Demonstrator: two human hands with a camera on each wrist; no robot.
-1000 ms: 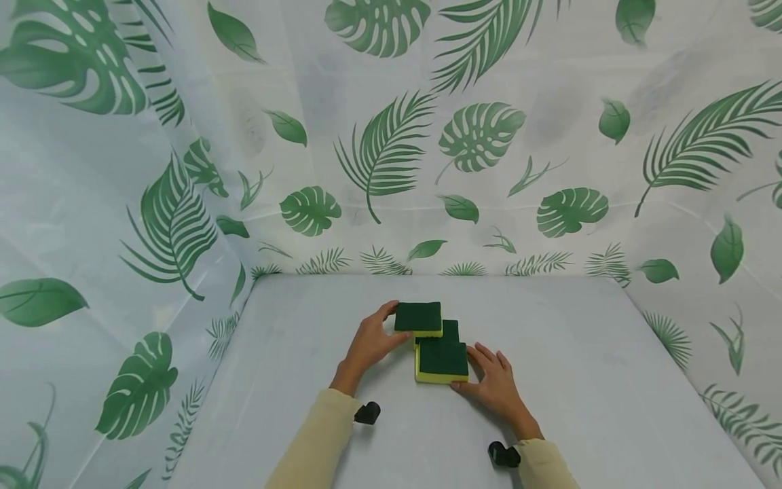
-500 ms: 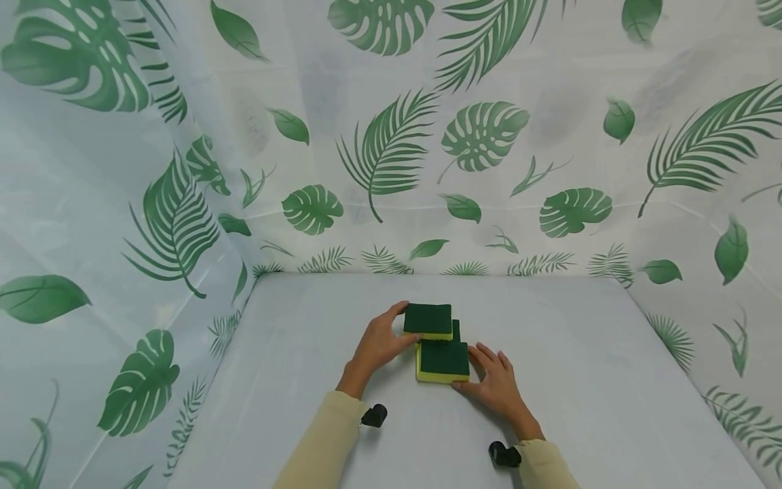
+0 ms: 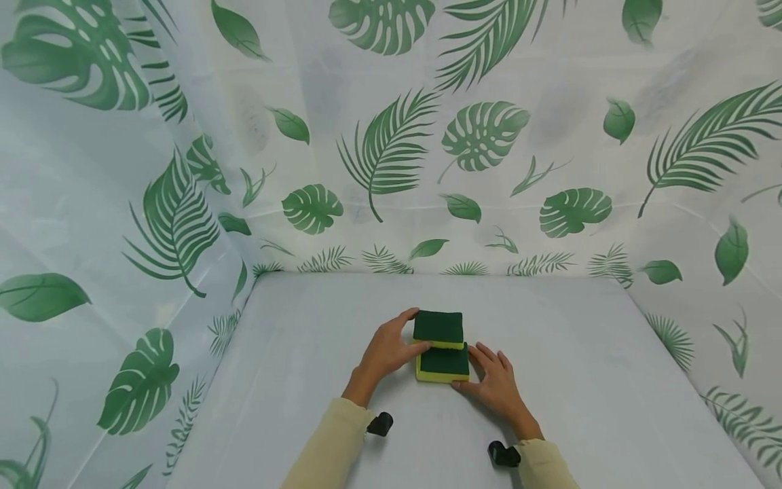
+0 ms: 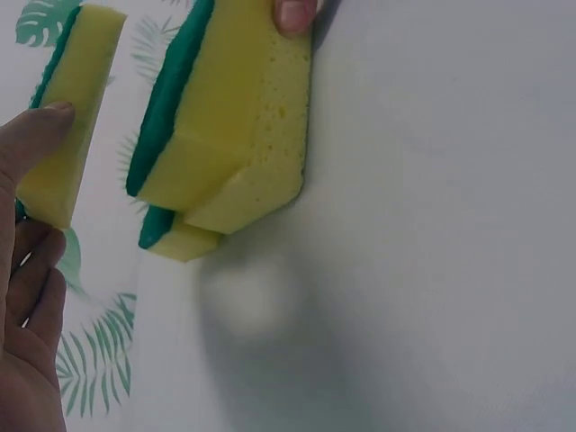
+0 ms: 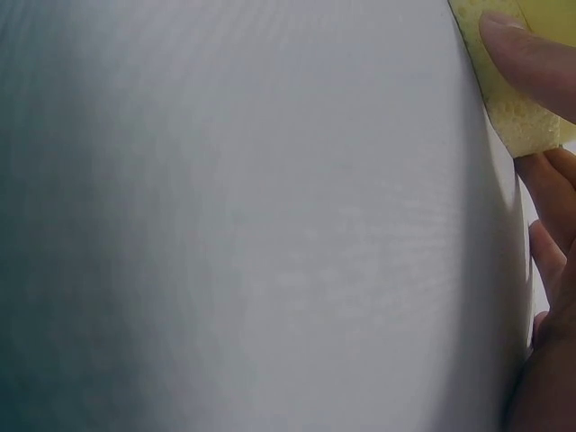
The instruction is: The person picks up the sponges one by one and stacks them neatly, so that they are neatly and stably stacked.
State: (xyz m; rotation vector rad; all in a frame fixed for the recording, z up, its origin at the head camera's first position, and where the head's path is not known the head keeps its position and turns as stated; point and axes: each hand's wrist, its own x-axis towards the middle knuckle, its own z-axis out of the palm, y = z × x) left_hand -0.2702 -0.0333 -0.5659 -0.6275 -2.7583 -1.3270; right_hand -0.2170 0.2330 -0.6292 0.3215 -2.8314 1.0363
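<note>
Between my left thumb and fingers I pinch a sponge (image 3: 438, 329), green scouring side up, yellow foam below, raised above the others. My left hand (image 3: 386, 352) curls round its left edge; the left wrist view shows a fingertip (image 4: 40, 126) pressed into the yellow foam. Just below and nearer to me sits a stack of sponges (image 3: 443, 365) on the white table (image 3: 586, 380). My right hand (image 3: 496, 384) rests at the stack's right side, fingers fairly straight, thumb against its near edge. Leaf-printed curtains (image 3: 391, 136) enclose the table on three sides.
</note>
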